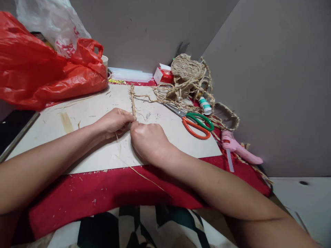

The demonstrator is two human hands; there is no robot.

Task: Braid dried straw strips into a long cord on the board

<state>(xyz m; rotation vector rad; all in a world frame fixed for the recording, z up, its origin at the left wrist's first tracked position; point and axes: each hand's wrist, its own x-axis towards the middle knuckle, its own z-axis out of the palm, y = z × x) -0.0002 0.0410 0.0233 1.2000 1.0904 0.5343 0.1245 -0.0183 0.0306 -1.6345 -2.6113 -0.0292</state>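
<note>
A short length of braided straw cord [132, 100] lies on the white board [95, 158], pointing away from me. Its near end is pinched between the thumb and fingers of my left hand [116, 122]. Touching the same end from the right is my right hand [148, 137], its fingers curled in a fist; what lies inside them is hidden. Loose straw strands trail below my left hand, and one long strand [139, 174] reaches over the board's near edge onto the red cloth [108, 193]. A thin twisted cord runs from the braid toward a coiled bundle of straw rope [187, 69].
Scissors [198, 125] with green and orange handles lie right of my hands. Beyond them are a white-and-green bottle [205, 105], a pink glue gun [240, 150] and a red-and-white box [163, 74]. Clear glue sticks [130, 74] lie behind; a red plastic bag [51, 72] stands left.
</note>
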